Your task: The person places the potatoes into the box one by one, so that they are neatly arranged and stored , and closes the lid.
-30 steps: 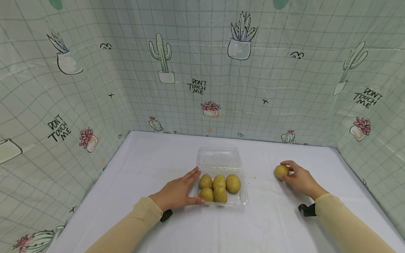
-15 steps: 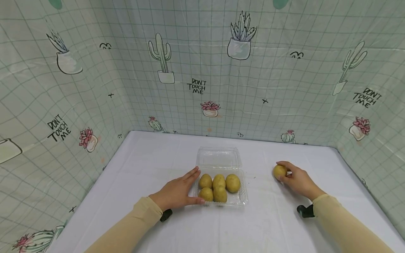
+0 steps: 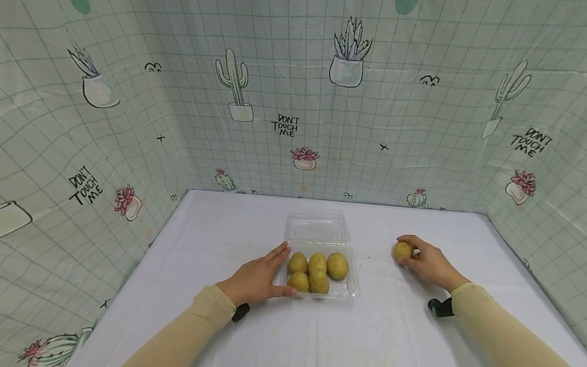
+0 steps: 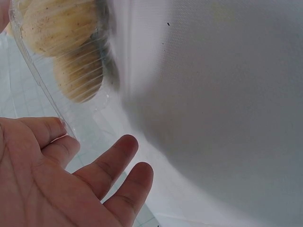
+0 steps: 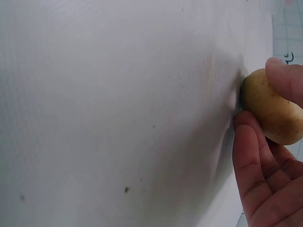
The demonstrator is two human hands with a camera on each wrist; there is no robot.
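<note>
A clear plastic clamshell box (image 3: 346, 288) lies with its lid folded back, and several potatoes (image 3: 337, 266) sit in its base. My left hand (image 3: 254, 279) rests along the box's left side, fingers extended and thumb at the front left corner. In the left wrist view, fingertips touch the box's rim (image 4: 40, 85). To the right of the box, my right hand (image 3: 433, 262) grips a single potato (image 3: 403, 251) between thumb and fingers. The right wrist view shows that potato (image 5: 270, 106) close to the tabletop; whether it touches the cloth I cannot tell.
A white cloth (image 3: 367, 331) covers the table. Grid-patterned curtains with cactus drawings (image 3: 293, 76) enclose its back and sides. The upright lid (image 3: 317, 228) stands behind the box's base. Black wrist devices (image 3: 441, 307) hang under both forearms.
My right hand has shifted slightly left toward the box, with the potato in its grip. The left hand, the box and the potatoes in it have stayed in place.
</note>
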